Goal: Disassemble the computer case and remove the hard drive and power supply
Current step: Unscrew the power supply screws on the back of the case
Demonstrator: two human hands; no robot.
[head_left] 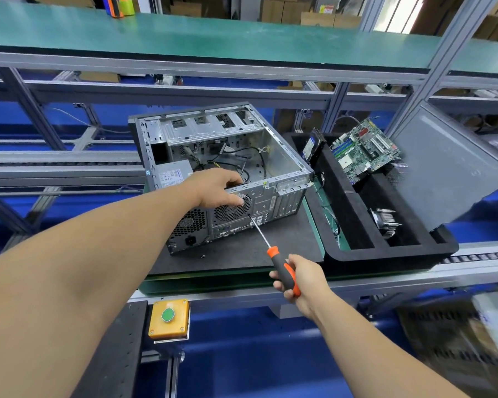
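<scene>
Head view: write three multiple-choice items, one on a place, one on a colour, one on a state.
1. Where does the motherboard lie?
A. in the black tray
B. inside the computer case
C. on the green shelf

2. What colour is the button on the yellow box?
A. red
B. green
C. blue

3. What does the right hand hold?
A. nothing
B. a cable
C. the screwdriver

Answers: A, it leans in the tray right of the case; B, a green round button shows; C, fingers wrap the orange-grey handle, tip at the case's rear panel.
</scene>
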